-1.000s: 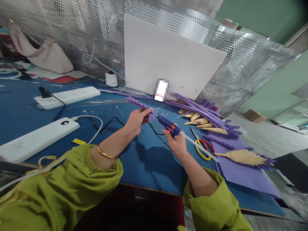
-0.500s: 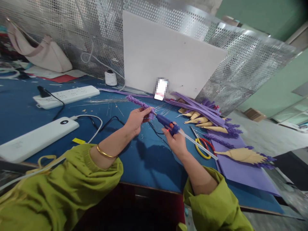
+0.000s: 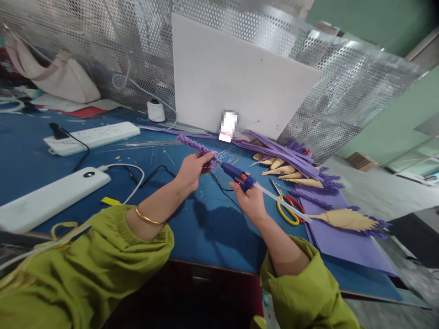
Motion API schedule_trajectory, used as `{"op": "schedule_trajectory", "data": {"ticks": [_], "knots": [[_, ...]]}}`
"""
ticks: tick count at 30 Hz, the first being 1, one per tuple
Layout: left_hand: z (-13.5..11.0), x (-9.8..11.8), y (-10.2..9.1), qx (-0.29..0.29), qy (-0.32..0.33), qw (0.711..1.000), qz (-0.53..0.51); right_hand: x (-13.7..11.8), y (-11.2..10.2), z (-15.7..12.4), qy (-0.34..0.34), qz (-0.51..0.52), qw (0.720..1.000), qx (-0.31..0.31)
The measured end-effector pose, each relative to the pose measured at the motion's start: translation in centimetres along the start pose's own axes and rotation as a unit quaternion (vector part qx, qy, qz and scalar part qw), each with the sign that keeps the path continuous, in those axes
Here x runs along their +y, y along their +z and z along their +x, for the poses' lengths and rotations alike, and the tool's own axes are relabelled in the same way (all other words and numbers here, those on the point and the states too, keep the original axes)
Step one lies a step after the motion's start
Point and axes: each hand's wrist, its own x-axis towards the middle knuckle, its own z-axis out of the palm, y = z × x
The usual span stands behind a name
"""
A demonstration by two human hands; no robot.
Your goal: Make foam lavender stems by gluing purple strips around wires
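My left hand [image 3: 192, 171] is closed on a purple paper lavender stem [image 3: 194, 143], whose twisted end points up and left. A blue glue gun [image 3: 236, 176] is gripped in my right hand [image 3: 250, 196], with a long white glue stick [image 3: 283, 202] sticking out of its back. The gun's nozzle meets the loose purple paper by my left fingertips; whether it touches the paper or stops just short, I cannot tell. A small red light glows on the gun. Part of the stem is hidden behind my left fingers.
On the blue table [image 3: 219, 233] lie red-and-yellow-handled scissors [image 3: 290, 210], purple paper strips [image 3: 281, 153], purple sheets [image 3: 343, 242] and a wrapped lavender bunch [image 3: 346, 219]. To the left are a power strip [image 3: 96, 137], a white power bank [image 3: 58, 196] and cables. A lit phone [image 3: 228, 125] leans against a white board [image 3: 240, 77].
The view has shifted slightly, so everything sits a little further left. Both hands keep their hold, and the glue gun's nozzle stays at the purple paper.
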Motion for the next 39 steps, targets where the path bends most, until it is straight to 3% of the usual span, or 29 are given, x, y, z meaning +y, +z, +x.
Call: {"op": "schedule_trajectory", "data": {"ticks": [39], "knots": [[0.36,-0.03,-0.29,0.027,-0.003,1.000,-0.012,-0.88,-0.35,-0.06,0.025,0.021,0.999,-0.040]]}}
